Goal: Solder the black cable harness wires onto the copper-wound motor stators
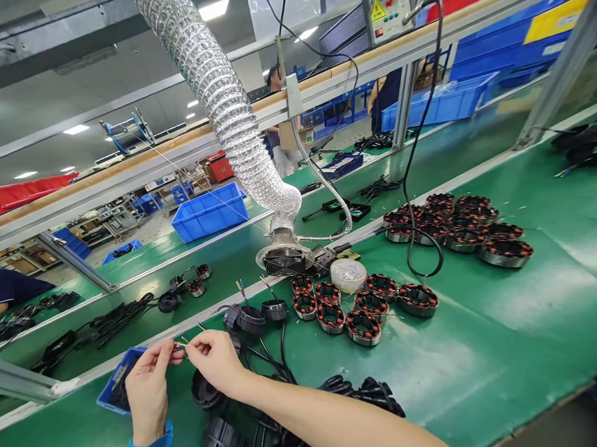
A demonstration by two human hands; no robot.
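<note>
Thin coloured wires [183, 344] run between my two hands over the left part of the green bench. My left hand [147, 386], with a blue wristband, pinches them between thumb and fingertips. From the right, my right hand [216, 362] closes on the same wires, its fingertips almost meeting the left ones. Just beneath the right hand is a black round plastic housing [205, 392]. More black housings [251, 319], with wire ends sticking up, stand beyond it. Black cables [337, 384] lie bundled under my right forearm. A small blue bin [107, 397] with dark parts is behind my left hand.
Several motor stators [363, 328] with copper windings sit mid-bench, with another group [506, 252] farther right. A white round tub [348, 276] is near a fan-like extractor inlet [283, 259] under a silver duct [222, 101]. A black cable [405, 178] hangs down. Other people are beyond the bench.
</note>
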